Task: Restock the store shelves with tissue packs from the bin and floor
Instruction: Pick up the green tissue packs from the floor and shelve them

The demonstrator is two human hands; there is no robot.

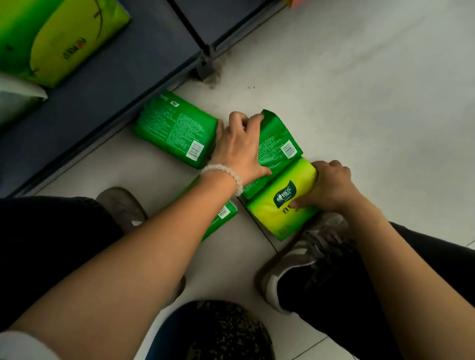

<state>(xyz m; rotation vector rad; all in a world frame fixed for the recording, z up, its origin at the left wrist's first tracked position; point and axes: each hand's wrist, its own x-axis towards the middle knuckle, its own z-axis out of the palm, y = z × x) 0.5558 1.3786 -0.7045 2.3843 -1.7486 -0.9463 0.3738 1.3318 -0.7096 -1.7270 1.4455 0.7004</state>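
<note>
Head view: on the floor beside the shelf base [144,55], the left hand [242,147] grips a dark-green tissue pack [276,151]; the right hand [329,186] grips the adjoining yellow-green tissue pack [281,206].

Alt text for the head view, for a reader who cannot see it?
A crouching person's left hand and right hand grip a green tissue pack and a yellow-green one on the tiled floor. Two more green packs lie beside a low shelf holding larger packs.

Pale tiled floor [362,90] beside dark shelf base [144,55]
</note>
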